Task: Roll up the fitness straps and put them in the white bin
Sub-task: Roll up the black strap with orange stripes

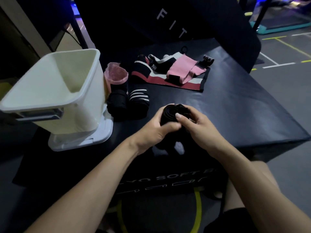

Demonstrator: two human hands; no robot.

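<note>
1. Head view, surface: you're working on a black padded box (235, 101) w/ a matte top; its front face carries pale lettering, partly hidden by your arms.
2. Your left hand (151, 130) and right hand (200, 130) both have a closed grip on a black strap roll (170, 113), held just above the box top near its front edge. Left thumb lies across the roll's lower side, right thumb presses on its coiled end; fingers of both curl round it.
3. The white bin (55, 91) stands at the left on a white lid (99, 137), tilted towards you, inside looks bare.
4. Just beside the bin's right wall: a pink rolled band (116, 74), upright, a black roll (117, 101) in front of it, and a black roll w/ white stripes (138, 100) touching that one.
5. Further back, unrolled straps in a heap: pink strap (181, 71) lying over a black-white-red strap (170, 81), more black and white pieces behind.
6. Room: dim gym, grey floor (286, 78) w/ yellow and white lines at right, teal-edged platform (282, 26) top right, black banner (171, 26) w/ pale letters behind the box.
7. Below the box front, a yellow band (198, 209) shows by your knees.
</note>
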